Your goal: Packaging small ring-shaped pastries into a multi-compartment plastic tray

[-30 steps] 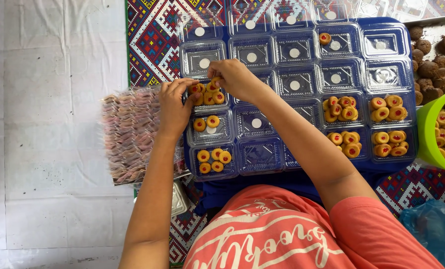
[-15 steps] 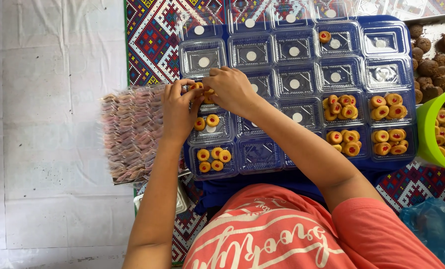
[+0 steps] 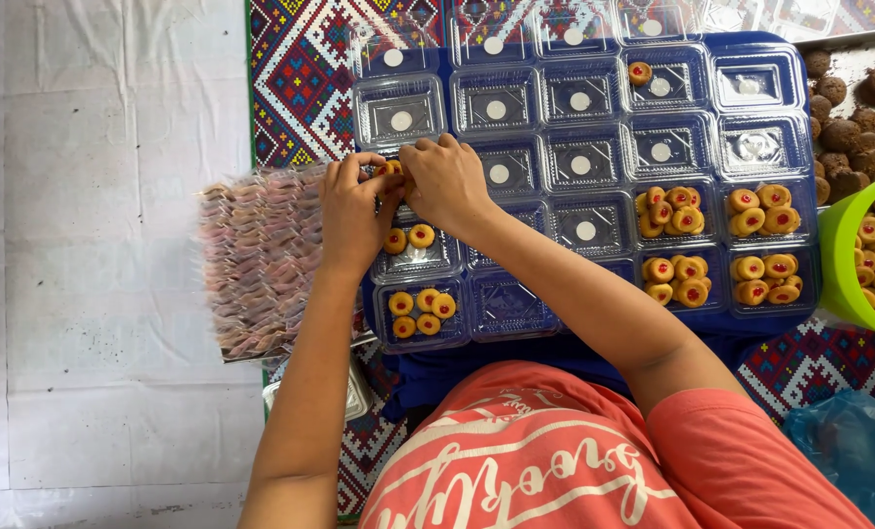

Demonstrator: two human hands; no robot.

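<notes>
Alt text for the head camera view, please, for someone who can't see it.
Seen from above, a person's left hand and right hand meet over a clear plastic tray, pinching small jam-topped cookies. Rows of similar trays, some filled, cover a blue cloth; a green bowl of cookies sits at right.

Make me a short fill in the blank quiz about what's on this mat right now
1. Both hands, left hand and right hand, meet over a clear plastic container holding ____ round jam-topped cookies.
2. The bowl at the right edge is ____ in colour.
3. The clear containers sit on a ____ tray.

Missing words: two; green; blue
</notes>
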